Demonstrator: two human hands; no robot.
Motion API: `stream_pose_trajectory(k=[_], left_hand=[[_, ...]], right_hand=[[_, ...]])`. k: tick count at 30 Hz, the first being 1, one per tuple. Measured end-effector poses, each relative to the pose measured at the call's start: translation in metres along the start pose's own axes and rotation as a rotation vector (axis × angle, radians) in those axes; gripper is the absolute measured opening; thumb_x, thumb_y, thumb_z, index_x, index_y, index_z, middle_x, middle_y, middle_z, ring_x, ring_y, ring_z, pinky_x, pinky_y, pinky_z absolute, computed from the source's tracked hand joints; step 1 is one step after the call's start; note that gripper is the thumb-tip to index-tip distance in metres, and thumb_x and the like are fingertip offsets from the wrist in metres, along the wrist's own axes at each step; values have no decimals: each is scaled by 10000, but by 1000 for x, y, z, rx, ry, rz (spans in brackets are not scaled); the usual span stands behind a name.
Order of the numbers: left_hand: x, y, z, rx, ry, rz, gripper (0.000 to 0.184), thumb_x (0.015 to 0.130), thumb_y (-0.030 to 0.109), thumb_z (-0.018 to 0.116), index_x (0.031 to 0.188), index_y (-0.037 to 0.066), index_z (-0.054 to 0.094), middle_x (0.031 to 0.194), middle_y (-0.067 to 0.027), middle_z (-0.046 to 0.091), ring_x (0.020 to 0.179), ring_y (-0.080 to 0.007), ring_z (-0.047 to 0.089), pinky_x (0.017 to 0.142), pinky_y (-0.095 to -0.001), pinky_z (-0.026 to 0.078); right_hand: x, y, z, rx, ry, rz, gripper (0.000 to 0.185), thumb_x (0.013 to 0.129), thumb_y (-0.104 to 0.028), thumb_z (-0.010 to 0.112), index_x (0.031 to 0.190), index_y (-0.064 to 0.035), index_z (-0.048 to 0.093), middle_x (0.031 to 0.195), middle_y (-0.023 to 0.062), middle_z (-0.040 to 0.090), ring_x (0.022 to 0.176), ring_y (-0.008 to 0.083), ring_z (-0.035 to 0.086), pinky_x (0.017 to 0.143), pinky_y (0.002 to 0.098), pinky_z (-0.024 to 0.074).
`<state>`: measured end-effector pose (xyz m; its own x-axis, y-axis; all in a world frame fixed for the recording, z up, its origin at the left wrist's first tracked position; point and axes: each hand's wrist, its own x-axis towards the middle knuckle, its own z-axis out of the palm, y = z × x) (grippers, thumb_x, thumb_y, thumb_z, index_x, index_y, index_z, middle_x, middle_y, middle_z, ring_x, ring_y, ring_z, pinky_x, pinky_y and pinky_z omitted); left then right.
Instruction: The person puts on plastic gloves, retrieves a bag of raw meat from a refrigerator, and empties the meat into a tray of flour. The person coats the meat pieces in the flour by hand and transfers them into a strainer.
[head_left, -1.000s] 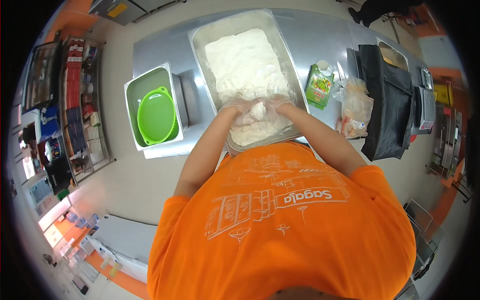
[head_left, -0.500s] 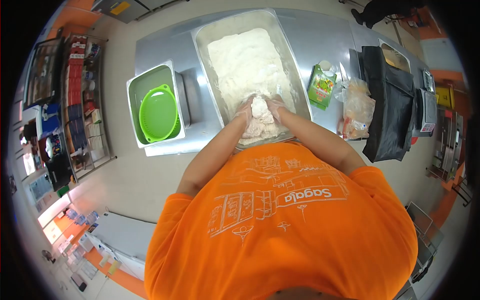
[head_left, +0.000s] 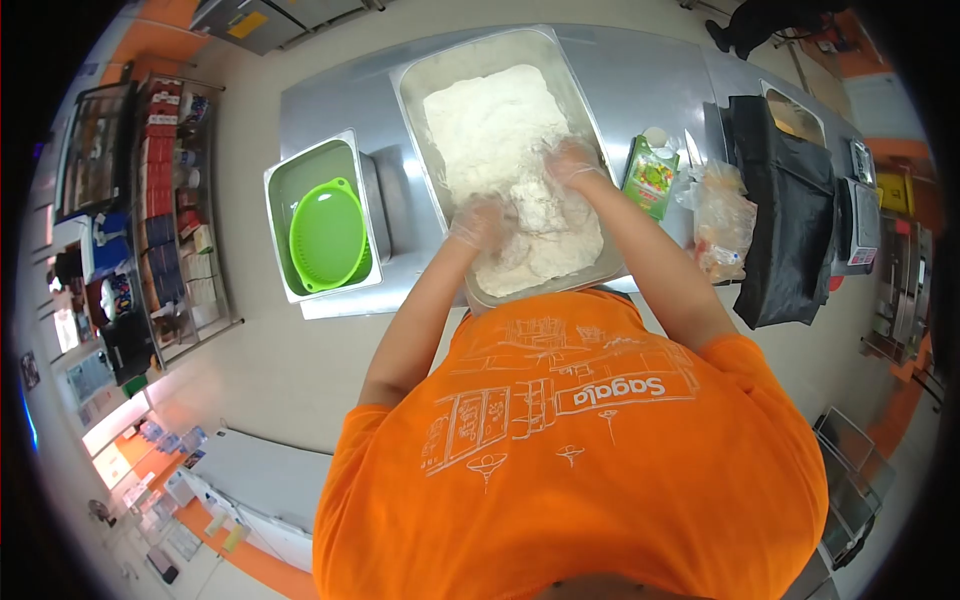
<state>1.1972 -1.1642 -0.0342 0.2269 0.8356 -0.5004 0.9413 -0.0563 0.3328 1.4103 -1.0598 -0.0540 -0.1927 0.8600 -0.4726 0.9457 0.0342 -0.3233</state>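
Note:
A deep metal tray (head_left: 437, 178) holds a broad bed of white flour (head_left: 490, 115). Flour-coated lumps (head_left: 538, 205) lie towards its near end; their kind is hidden under the coating. My left hand (head_left: 480, 222), in a clear plastic glove, is low over the tray's left side beside the lumps. On the right side, my right hand (head_left: 573, 162), gloved too, is over the flour near the tray wall, apart from the left. Motion blur and flour hide the fingers of both hands, so their grip cannot be made out.
Left of the tray stands a metal pan (head_left: 290, 240) with a green plastic basket (head_left: 330, 235) in it. To the right lie a green packet (head_left: 650, 180), a knife (head_left: 692, 148), a plastic bag (head_left: 722, 225) and a black bag (head_left: 785, 215) on the steel table (head_left: 640, 70).
My hands were together around a floury lump at the tray's near end. Now they are apart, the right farther forward and right, the left slightly left, and the lump rests in the tray.

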Motion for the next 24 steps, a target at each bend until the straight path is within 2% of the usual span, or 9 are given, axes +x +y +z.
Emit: stream_pose_trajectory(k=[2, 8, 11, 13, 16, 18, 20, 22, 24], left_hand=[[-28, 22, -45, 19, -246, 131, 572, 908, 457, 650, 1216, -25, 671, 1187, -287, 680, 1169, -367, 651, 1012, -436, 511], [17, -15, 0, -457, 474, -142, 800, 905, 583, 626, 1391, -49, 563, 1354, -287, 609, 1241, -406, 610, 1058, -453, 489], [31, -4, -13, -232, 143, -336, 903, 930, 671, 549, 1389, -107, 539, 1431, -295, 550, 1315, -424, 556, 1110, -466, 448], [33, 2, -5, -201, 4, -380, 951, 925, 709, 526, 1385, -123, 532, 1435, -296, 548, 1334, -424, 542, 1130, -464, 431], [28, 15, -3, -264, -146, -370, 1027, 896, 768, 516, 1383, -136, 528, 1466, -296, 525, 1368, -422, 516, 1157, -448, 404], [23, 11, -7, -444, -352, -364, 1076, 872, 793, 530, 1396, -146, 512, 1498, -293, 497, 1392, -424, 493, 1176, -436, 382], [23, 3, 26, -632, -248, -470, 1112, 851, 808, 542, 1470, -111, 443, 1538, -286, 453, 1419, -426, 458, 1178, -434, 377], [21, -5, 68, -705, -147, -463, 1111, 856, 792, 554, 1540, -61, 357, 1569, -285, 411, 1435, -427, 434, 1178, -430, 372], [22, -9, 100, -710, -57, -378, 1092, 867, 753, 580, 1596, 2, 271, 1584, -286, 383, 1439, -426, 423, 1174, -426, 375]], right_hand=[[22, 18, 56, 53, 0, -60, 675, 1026, -555, 410, 1305, 25, 615, 1309, 289, 624, 1251, 415, 589, 1098, 462, 436], [-42, -11, 53, 218, -279, -296, 706, 1036, -584, 353, 1430, -28, 537, 1487, 225, 519, 1360, 379, 513, 1170, 453, 367], [11, 46, 97, 273, -211, -317, 745, 1019, -598, 369, 1502, -41, 473, 1571, 202, 442, 1430, 358, 446, 1206, 434, 330], [-38, -15, -14, -103, -307, 108, 651, 1018, -529, 410, 1449, -57, 538, 1529, 145, 517, 1378, 313, 516, 1158, 425, 389], [-52, -4, 22, -313, -401, 91, 556, 1021, -463, 434, 1401, -81, 569, 1450, 130, 591, 1264, 327, 604, 1065, 438, 471], [-48, 50, 86, -334, -374, -223, 552, 1038, -458, 434, 1422, -80, 554, 1442, 126, 604, 1259, 321, 612, 1034, 442, 499], [-58, 53, 103, 57, -384, -69, 556, 1054, -468, 425, 1434, -82, 546, 1436, 116, 614, 1256, 308, 618, 1019, 441, 516], [-85, 17, 99, 846, -391, 580, 567, 1068, -494, 405, 1438, -87, 546, 1431, 102, 619, 1255, 287, 620, 1020, 434, 520], [-84, 17, 112, 1028, -490, 557, 577, 1072, -502, 396, 1454, -92, 530, 1446, 99, 604, 1275, 280, 602, 1039, 435, 505]])
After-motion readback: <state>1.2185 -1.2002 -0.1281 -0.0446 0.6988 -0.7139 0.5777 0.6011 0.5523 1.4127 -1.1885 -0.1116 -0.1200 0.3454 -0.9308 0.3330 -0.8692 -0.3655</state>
